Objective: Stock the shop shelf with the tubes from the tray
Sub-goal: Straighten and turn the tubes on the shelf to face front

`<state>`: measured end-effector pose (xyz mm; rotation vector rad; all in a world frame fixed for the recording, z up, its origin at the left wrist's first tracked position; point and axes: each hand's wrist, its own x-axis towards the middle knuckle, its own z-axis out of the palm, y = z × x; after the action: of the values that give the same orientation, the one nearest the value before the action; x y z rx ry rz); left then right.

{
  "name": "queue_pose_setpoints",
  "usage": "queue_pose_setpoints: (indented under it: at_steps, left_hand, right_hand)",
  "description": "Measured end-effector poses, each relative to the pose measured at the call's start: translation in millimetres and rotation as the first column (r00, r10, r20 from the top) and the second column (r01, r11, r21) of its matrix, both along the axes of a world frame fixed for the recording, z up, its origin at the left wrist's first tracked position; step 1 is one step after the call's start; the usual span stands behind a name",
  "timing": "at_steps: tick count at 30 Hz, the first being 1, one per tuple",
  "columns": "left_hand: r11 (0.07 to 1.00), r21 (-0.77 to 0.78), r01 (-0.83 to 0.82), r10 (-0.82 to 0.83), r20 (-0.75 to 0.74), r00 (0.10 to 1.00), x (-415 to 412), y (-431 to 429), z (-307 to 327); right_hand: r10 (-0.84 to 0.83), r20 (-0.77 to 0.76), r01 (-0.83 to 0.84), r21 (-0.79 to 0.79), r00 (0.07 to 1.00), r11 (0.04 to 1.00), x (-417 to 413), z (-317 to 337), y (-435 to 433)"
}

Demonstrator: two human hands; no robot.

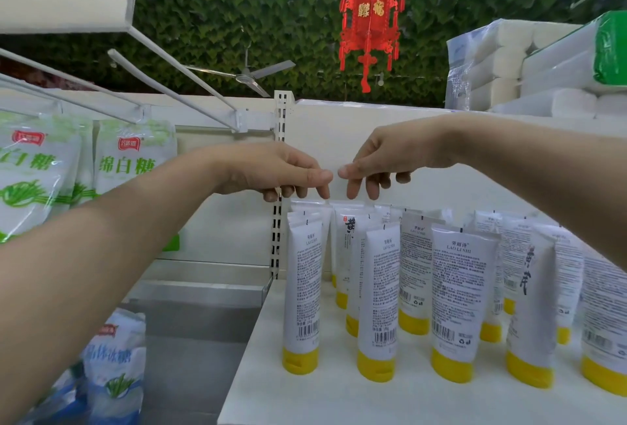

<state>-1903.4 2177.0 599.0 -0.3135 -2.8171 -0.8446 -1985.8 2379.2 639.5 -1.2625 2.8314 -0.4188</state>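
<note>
Several white tubes (380, 292) with yellow caps stand cap-down in rows on the white shelf (305, 394). My left hand (288, 173) and my right hand (383, 163) hang side by side over the back row, thumbs nearly meeting. Their fingers bend down, and the fingertips sit just over the crimped tops of the rear tubes (346, 210). I see nothing gripped in either hand. No tray is in view.
A perforated shelf post (280, 231) stands just left of the tubes. Sugar bags (132, 160) hang from pegs at left, above a steel shelf (203, 322) that carries another bag (115, 356). Tissue packs (543, 68) are stacked at the upper right. A red lantern (371, 24) hangs overhead.
</note>
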Motion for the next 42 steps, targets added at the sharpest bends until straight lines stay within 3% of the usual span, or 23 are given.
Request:
queue_pose_setpoints:
  at_steps: [9, 25, 31, 42]
  left_hand:
    - [0.997, -0.065, -0.029, 0.037, 0.125, 0.991, 10.1, 8.6, 1.7]
    - [0.989, -0.012, -0.148, 0.149, 0.127, 0.981, 5.6, 10.2, 0.3]
    - [0.974, -0.186, -0.127, 0.138, 0.051, 0.989, 6.7, 12.0, -1.9]
    - [0.947, -0.267, -0.181, 0.164, -0.082, 0.983, -5.5, 22.2, -3.1]
  right_hand:
    - [-0.084, 0.059, 0.078, 0.11, 0.995, 0.991, 20.8, -5.9, 6.5]
    - [-0.082, 0.038, 0.077, 0.111, 0.996, 0.991, 17.4, -11.2, 4.9]
    - [-0.03, 0.024, 0.028, 0.084, 0.999, 0.996, 11.2, -15.3, 9.7]
    - [0.028, -0.046, -0.023, 0.086, 0.999, 0.996, 14.5, -23.2, 8.2]
